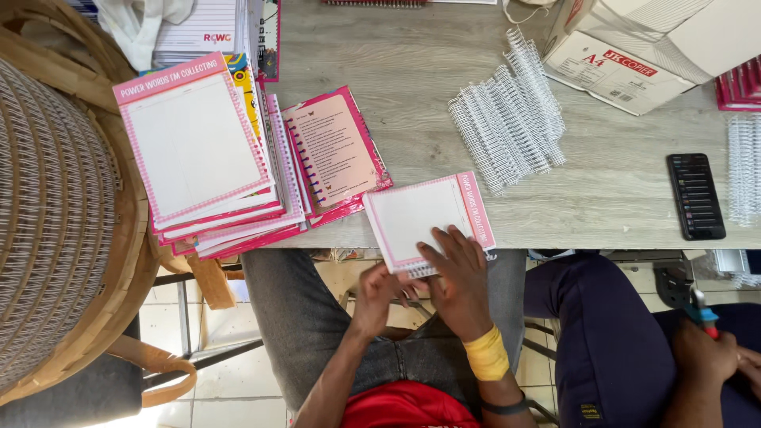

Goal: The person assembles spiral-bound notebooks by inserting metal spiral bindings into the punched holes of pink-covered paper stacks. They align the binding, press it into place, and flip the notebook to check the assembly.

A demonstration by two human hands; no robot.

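Fingers of your right hand (pixel 458 273) lie spread flat on the pink-bordered notepad (pixel 424 215) at the near edge of the grey wooden table (pixel 618 186), while your left hand (pixel 376 292) curls below that edge, its fingers bent together at the pad's lower side. Keep the pad pressed flat and square as you work. Around it sit a stack of pink pads (pixel 208 158), white wire binding coils (pixel 507 111), a black phone (pixel 696 196) and a cardboard box (pixel 634 47); a co-worker's hand (pixel 705 353) holds pliers at your right.

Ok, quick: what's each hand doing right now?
Left hand: fingers curled at the booklet's lower edge; grip unclear.
Right hand: open, flat on the booklet.
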